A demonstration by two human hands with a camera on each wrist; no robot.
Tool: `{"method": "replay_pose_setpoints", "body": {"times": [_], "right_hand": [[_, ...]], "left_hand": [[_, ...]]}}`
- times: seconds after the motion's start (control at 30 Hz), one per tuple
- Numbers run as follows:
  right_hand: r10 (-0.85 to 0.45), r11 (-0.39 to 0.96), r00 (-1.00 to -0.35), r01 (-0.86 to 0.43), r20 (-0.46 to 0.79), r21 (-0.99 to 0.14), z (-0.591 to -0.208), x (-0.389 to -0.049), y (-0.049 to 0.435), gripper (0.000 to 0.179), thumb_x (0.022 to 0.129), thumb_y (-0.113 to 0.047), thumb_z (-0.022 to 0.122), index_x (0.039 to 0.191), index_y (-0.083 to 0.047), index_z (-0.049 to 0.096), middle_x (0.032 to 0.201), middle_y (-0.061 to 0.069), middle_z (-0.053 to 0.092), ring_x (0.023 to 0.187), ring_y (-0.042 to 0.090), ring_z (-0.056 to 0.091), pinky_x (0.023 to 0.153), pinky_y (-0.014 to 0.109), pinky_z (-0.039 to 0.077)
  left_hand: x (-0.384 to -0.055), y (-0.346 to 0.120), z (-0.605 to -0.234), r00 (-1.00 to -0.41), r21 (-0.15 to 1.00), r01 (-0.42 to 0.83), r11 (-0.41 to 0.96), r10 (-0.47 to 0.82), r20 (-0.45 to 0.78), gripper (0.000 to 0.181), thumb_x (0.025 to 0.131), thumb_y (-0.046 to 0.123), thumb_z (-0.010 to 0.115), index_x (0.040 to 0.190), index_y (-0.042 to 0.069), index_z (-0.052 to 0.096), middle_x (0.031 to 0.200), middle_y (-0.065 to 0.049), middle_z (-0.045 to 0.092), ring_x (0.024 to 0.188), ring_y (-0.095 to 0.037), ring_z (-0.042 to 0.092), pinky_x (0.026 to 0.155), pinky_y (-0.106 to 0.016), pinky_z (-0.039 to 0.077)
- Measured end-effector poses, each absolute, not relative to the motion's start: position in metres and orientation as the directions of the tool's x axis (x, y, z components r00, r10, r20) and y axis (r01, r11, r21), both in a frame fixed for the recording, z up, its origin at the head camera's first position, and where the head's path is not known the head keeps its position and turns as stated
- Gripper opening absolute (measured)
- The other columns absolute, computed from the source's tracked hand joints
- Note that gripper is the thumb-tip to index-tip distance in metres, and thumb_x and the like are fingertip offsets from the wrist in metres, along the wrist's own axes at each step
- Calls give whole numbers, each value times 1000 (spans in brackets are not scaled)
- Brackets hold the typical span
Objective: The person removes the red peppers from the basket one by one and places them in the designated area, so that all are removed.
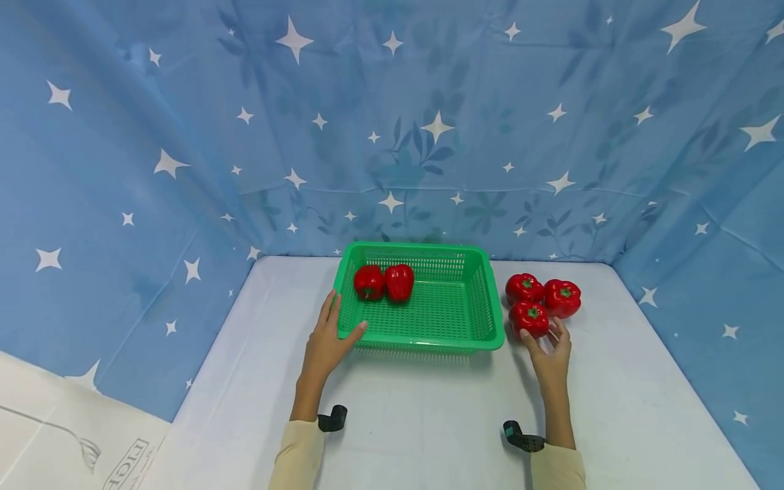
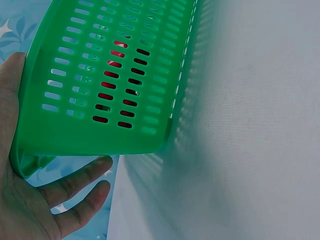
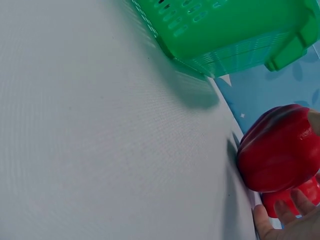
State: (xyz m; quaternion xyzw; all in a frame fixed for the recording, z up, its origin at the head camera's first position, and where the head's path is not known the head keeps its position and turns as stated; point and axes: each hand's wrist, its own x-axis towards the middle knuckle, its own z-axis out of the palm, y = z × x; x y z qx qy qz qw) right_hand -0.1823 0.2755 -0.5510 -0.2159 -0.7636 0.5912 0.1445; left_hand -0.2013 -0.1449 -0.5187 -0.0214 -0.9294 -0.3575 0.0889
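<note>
My left hand [image 1: 327, 348] rests at the near left corner of a green plastic basket [image 1: 422, 342]. Its thumb lies by the front rim and its fingers stretch along the left side; the left wrist view shows two fingers spread beside the basket wall. Inside at the left sit two red bell peppers, one [image 1: 369, 282] beside the other [image 1: 399, 283]. With thumb and fingers on opposite sides, my right hand [image 1: 552, 361] holds the nearest red bell pepper [image 3: 280, 150], which stands on the table. Part of this grip lies outside the right wrist view.
Behind the held pepper two more red bell peppers stand close together, one at the left [image 1: 524, 288] and one at the right [image 1: 562, 297]. The white table [image 1: 422, 422] ends at a blue star-patterned curtain [image 1: 367, 122] at the back and sides.
</note>
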Motion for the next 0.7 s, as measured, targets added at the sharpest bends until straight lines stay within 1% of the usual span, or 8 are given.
{"method": "replay_pose_setpoints", "body": {"times": [0.1,0.23,0.47,0.6,0.7], "right_hand": [[507,210,-861,178,-49,-962,-550,-181,275,92,86,-43,73,156,-22,18,159,10,26,147,30,28,110,50,37],[509,212,-859,183,-51,-960,-549,-179,275,92,86,-45,72,157,-22,18,159,11,26,148,31,27,111,52,36],[519,211,-853,187,-53,-959,-547,-178,276,89,88,-45,69,156,-19,18,159,13,24,149,31,22,112,55,33],[538,228,-842,188,-37,-955,-543,-177,275,87,89,-46,68,156,-18,21,159,13,24,149,31,21,112,55,33],[556,263,-831,171,4,-950,-539,-176,274,83,89,-44,68,155,-18,24,157,12,27,148,30,22,112,56,34]], "left_hand": [[-201,-145,-519,-982,656,109,747,-21,187,93,87,70,54,157,17,22,165,8,12,117,-40,61,71,-48,55],[-201,-145,-518,-979,656,120,745,-19,202,93,87,69,54,157,16,23,165,4,14,117,-41,61,71,-48,56],[-201,-146,-517,-978,658,126,743,-18,207,93,87,69,55,157,17,24,165,5,15,110,-41,64,66,-45,55],[-201,-146,-517,-979,657,123,744,-17,202,93,87,69,54,157,17,23,165,6,13,114,-40,62,69,-46,55],[-201,-146,-518,-980,656,117,745,-20,197,93,87,70,54,157,17,23,165,8,12,115,-39,62,70,-47,55]]}}
